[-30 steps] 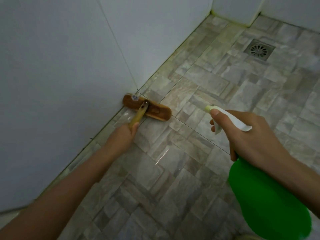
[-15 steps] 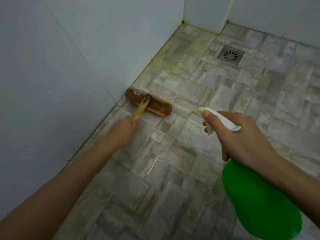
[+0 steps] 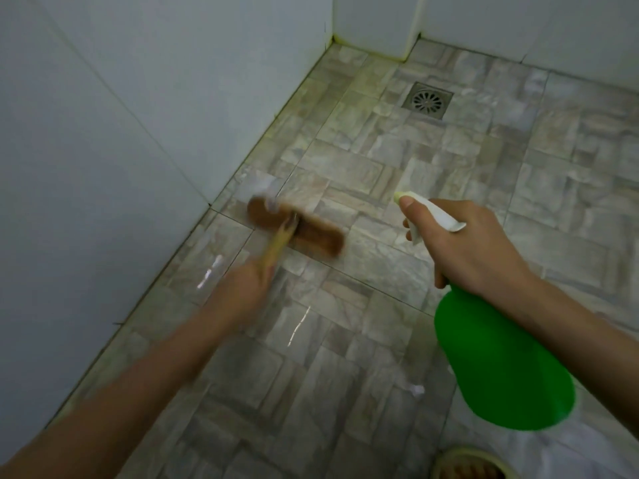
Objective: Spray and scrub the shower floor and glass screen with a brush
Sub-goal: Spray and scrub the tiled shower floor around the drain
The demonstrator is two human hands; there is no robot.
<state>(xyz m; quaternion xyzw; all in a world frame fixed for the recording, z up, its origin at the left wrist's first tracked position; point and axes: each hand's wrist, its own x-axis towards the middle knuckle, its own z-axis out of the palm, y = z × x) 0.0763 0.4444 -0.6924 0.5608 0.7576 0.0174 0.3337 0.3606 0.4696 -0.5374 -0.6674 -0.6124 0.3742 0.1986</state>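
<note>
My left hand [image 3: 242,288] grips the yellow handle of a brown scrub brush [image 3: 304,231], whose head lies flat on the stone-patterned shower floor [image 3: 397,160] a little out from the left wall. Hand and brush are blurred with motion. A patch of white foam [image 3: 262,188] sits just beyond the brush head. My right hand [image 3: 473,247] holds a green spray bottle [image 3: 501,368] by its white trigger head [image 3: 432,210], thumb on top, nozzle aimed left over the floor. No glass screen shows in view.
White tiled walls [image 3: 121,133] close in the left side and the far corner. A square metal drain [image 3: 428,100] is set in the floor near the back. A round yellowish rim [image 3: 449,459] peeks in at the bottom edge. Wet streaks glint on the tiles.
The brush head has slid away from the left wall toward the middle of the floor, and foam now shows where it was. The right hand with the bottle has held steady.
</note>
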